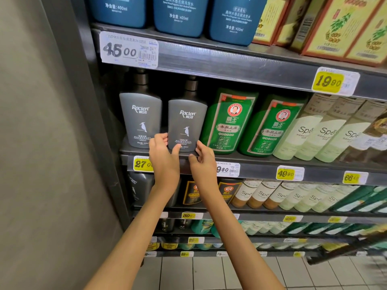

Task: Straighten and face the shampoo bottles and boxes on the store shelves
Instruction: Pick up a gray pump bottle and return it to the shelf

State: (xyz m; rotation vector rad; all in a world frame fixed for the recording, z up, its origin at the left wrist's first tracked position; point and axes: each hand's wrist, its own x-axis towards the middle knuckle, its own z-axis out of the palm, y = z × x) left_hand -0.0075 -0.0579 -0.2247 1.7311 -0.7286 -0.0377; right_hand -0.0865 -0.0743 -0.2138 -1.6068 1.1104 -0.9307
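Note:
Two dark grey Raclen shampoo bottles stand at the left end of the middle shelf (251, 162). The right grey bottle (186, 122) stands upright at the shelf's front edge, label forward. My left hand (163, 151) grips its lower left corner, fingers curled round the side and thumb on the front. My right hand (202, 158) is at its lower right corner, fingertips against the bottle's side, thumb down by the shelf edge. The left grey bottle (141, 118) stands a little further back. Two green bottles (228, 122) lean beside them.
Pale Spé bottles (314, 132) fill the right of this shelf. Blue bottles (180, 15) and yellow boxes (339, 28) stand on the shelf above. More bottles fill the lower shelves. A grey upright panel (52, 122) bounds the left. Tiled floor (209, 273) lies below.

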